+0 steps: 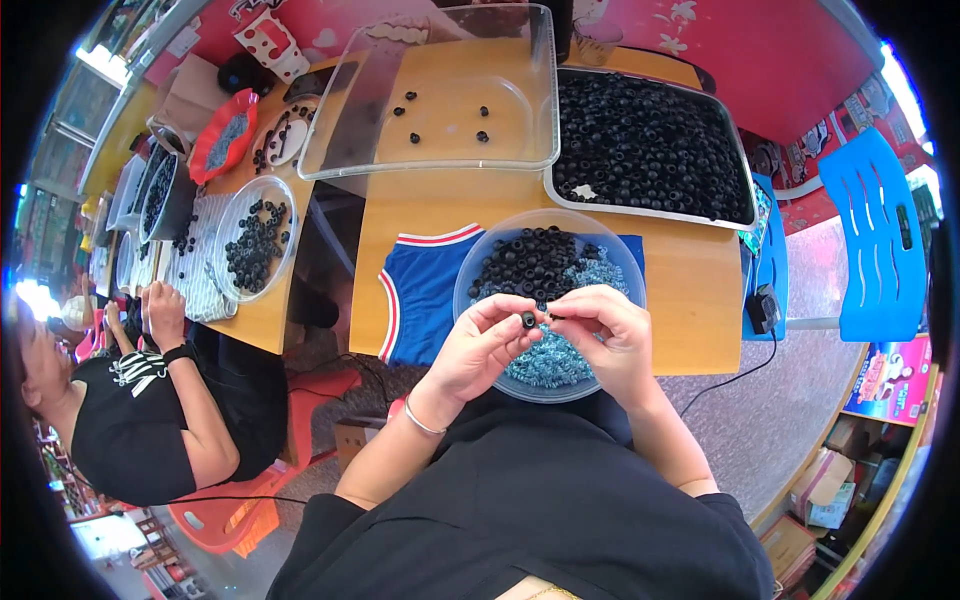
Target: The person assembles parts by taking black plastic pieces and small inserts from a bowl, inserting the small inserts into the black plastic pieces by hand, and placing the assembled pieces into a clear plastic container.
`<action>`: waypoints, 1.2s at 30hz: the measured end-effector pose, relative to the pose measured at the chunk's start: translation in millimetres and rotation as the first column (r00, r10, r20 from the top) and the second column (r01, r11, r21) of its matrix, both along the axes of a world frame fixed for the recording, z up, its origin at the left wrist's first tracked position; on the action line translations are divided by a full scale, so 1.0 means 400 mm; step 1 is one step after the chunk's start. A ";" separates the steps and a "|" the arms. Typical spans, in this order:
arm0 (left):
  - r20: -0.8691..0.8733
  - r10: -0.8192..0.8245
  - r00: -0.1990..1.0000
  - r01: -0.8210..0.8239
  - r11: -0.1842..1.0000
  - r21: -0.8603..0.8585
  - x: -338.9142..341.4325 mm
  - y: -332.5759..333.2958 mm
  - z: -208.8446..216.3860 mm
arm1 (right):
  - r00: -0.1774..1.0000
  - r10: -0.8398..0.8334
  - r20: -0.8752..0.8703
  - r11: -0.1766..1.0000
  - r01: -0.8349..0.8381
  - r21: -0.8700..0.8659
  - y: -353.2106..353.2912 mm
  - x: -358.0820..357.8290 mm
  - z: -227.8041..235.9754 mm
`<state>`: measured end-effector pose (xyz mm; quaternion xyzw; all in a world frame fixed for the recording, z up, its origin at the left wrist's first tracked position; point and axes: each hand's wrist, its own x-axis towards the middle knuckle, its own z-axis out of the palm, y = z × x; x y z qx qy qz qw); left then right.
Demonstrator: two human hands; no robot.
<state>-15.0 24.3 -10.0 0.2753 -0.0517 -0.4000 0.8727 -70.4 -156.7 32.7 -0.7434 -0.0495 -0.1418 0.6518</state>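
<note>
Over a round clear bowl (462, 290) my two hands meet, fingertips close together. My left hand (490, 345), a silver bangle on its wrist, pinches a small black round piece with a hole (528, 320). My right hand (610, 335) is closed in a pinch beside it; what lies between its fingertips is too small to make out. In the bowl, black round pieces (525, 262) fill the upper left, and small translucent pale-blue pieces (550, 362) lie at the right and along the bottom. Under the bowl is a blue cloth garment (420, 310) with red-and-white trim.
A metal tray (650, 208) heaped with black pieces stands at the back right. Beside it is a clear plastic bin (430, 165) with a few pieces. At left, a co-worker (150, 420) sits by another bowl (290, 215). A blue chair (870, 240) stands right.
</note>
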 end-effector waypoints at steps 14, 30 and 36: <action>-0.053 -0.013 0.999 0.012 1.000 -0.012 -0.001 -0.004 -0.005 | 0.987 -0.085 0.135 0.948 0.122 -0.294 0.025 0.003 -0.002; 0.009 0.015 1.000 -0.015 0.998 0.057 0.005 -0.007 0.007 | 0.978 -0.102 0.183 0.916 0.164 -0.366 0.027 0.005 -0.004; 0.044 0.001 0.999 -0.006 0.994 0.109 0.006 -0.001 -0.006 | 0.981 -0.079 0.177 0.923 0.139 -0.359 0.022 0.007 -0.018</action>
